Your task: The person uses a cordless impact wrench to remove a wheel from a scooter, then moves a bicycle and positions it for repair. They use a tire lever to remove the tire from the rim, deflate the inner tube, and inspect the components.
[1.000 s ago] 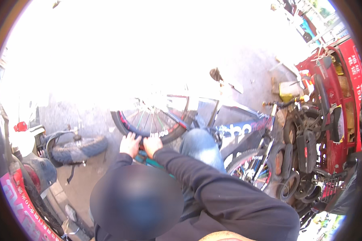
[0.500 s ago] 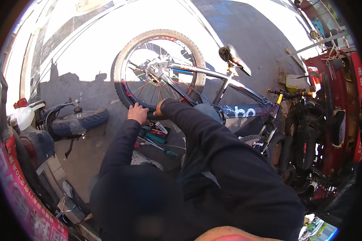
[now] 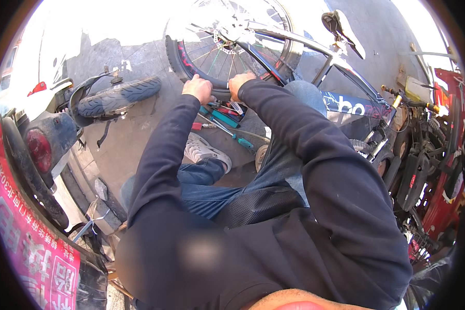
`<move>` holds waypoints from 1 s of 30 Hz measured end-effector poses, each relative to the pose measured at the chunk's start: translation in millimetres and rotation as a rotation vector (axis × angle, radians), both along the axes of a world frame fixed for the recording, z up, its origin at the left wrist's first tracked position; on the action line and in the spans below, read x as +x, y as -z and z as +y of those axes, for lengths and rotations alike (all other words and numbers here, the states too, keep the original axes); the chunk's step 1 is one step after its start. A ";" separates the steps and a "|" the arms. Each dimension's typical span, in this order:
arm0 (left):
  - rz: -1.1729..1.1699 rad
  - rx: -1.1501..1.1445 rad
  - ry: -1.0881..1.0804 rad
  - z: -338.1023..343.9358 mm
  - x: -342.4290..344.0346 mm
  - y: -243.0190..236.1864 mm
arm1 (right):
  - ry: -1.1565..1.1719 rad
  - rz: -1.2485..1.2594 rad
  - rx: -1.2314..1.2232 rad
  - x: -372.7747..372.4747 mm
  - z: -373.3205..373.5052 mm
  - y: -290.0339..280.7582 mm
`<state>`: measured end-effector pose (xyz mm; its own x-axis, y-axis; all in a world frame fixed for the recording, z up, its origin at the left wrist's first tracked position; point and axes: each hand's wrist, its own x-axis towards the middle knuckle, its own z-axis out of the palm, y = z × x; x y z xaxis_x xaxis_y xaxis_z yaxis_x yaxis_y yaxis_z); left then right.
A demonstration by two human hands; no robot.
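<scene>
A bicycle lies on its side, its dark frame [image 3: 346, 105] stretching right from the wheel. Along the wheel's near edge, the knobbly black tyre [image 3: 176, 61] is gripped by both hands, a short gap between them. My left hand [image 3: 198, 89] is closed on it at the left, knuckles up. To its right, my right hand [image 3: 239, 84] is closed over the same tyre edge, close to the frame tube. The fingertips of both are hidden. Thin spokes and a disc rotor [image 3: 227, 42] show in the wheel, washed out by glare at the top.
Below the hands lie a teal-handled screwdriver [image 3: 241, 141], a teal tool box [image 3: 225, 117] and a red-handled tool [image 3: 198, 126]. A scooter wheel [image 3: 120, 96] stands left. Dark bicycle or scooter parts crowd the right beside a red vehicle body [image 3: 453, 98]. My shoe [image 3: 204, 151] is nearby.
The hands have moved farther apart along the tyre. My left fingers, earlier spread on it, are now closed. The view has shifted, placing the bicycle higher and farther right, with my legs showing.
</scene>
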<state>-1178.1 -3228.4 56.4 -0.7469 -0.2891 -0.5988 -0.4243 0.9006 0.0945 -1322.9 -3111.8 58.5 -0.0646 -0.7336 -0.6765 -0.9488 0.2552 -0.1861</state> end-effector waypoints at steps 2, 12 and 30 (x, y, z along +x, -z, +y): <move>-0.064 -0.061 -0.011 5.0 -4.7 -2.6 | 0.009 -0.011 -0.014 3.8 5.0 -8.8; -0.074 -0.059 -0.016 5.2 -0.1 -7.0 | 0.127 -0.030 -0.136 9.8 4.5 3.2; 0.541 0.202 -0.105 -1.8 38.5 -5.4 | 0.433 -0.544 -0.099 5.2 -33.7 59.1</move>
